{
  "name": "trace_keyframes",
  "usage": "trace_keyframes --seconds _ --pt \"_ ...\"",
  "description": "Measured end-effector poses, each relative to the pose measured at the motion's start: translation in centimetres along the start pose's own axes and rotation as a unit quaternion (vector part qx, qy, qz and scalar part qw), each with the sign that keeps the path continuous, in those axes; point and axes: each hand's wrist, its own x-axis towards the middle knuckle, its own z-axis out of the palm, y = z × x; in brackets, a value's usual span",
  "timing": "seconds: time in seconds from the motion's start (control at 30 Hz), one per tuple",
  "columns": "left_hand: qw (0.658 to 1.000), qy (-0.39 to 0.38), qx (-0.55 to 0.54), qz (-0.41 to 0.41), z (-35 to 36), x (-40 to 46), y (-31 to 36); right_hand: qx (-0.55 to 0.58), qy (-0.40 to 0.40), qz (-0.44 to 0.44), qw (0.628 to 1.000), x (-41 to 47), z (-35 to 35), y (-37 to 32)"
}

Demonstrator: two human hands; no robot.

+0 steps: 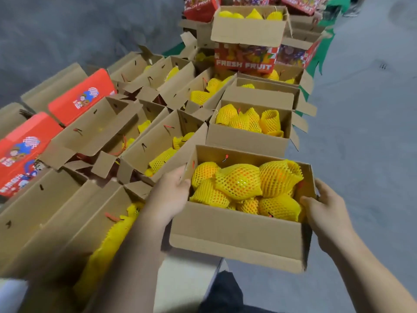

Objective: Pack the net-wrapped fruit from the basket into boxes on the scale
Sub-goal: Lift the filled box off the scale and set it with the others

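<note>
Full box (pixel 237 233) of netted fruit (pixel 239 181) held in mid-air w/ both hands, left hand (pixel 167 197) fingers curled over left wall, right hand (pixel 327 213) gripping right wall. Rows of open boxes (pixel 248 136) beyond. Risk: top fruit piled high, tilt = rolls out; thin walls could buckle

Blurred boxes (pixel 56 222) at lower left; red carton (pixel 18 152) cut off.
</note>
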Motion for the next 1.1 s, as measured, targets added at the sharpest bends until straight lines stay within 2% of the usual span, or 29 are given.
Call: trace_keyframes --seconds 0.17,0.33,0.43,0.53,0.63,0.7,0.77,0.83,0.9,1.0,1.1 --pt "0.999 0.031 0.037 -0.013 1.6 9.6 1.3 -0.027 0.019 0.067 0.997 6.9 3.5 -1.0" --pt "0.993 0.052 0.059 -0.084 4.2 14.1 0.0 -0.031 -0.035 0.103 0.994 10.8 6.3 -1.0" --pt "0.985 0.108 0.059 -0.118 5.2 14.9 -0.8 -0.017 -0.058 0.097 0.993 11.9 7.6 -1.9" --pt "0.978 0.147 0.086 -0.119 5.6 16.3 -0.7 -0.001 -0.076 0.098 0.992 11.6 8.4 -2.7" --pt "0.972 0.186 0.096 -0.107 6.0 17.3 -0.7 0.019 -0.137 0.122 0.983 11.4 8.1 -3.7" --pt "0.964 0.244 0.064 -0.084 6.5 16.7 -0.3 -0.013 -0.170 0.075 0.983 11.5 7.7 -5.1" --pt "0.945 0.318 0.070 -0.028 7.6 14.9 0.5 -0.081 -0.171 -0.045 0.981 11.4 7.5 -7.1" --pt "0.926 0.368 0.077 0.019 9.1 11.9 1.2 -0.089 -0.219 -0.149 0.960 10.5 8.1 -8.9" --pt "0.916 0.398 0.049 0.018 10.7 7.7 1.4 -0.119 -0.323 -0.207 0.916 9.4 9.2 -9.6" --pt "0.908 0.415 0.003 -0.049 12.8 0.7 1.1 -0.213 -0.439 -0.243 0.838 7.3 11.6 -8.6" --pt "0.880 0.449 -0.037 -0.147 12.6 -4.2 0.8 -0.258 -0.473 -0.304 0.786 5.0 14.2 -8.0"
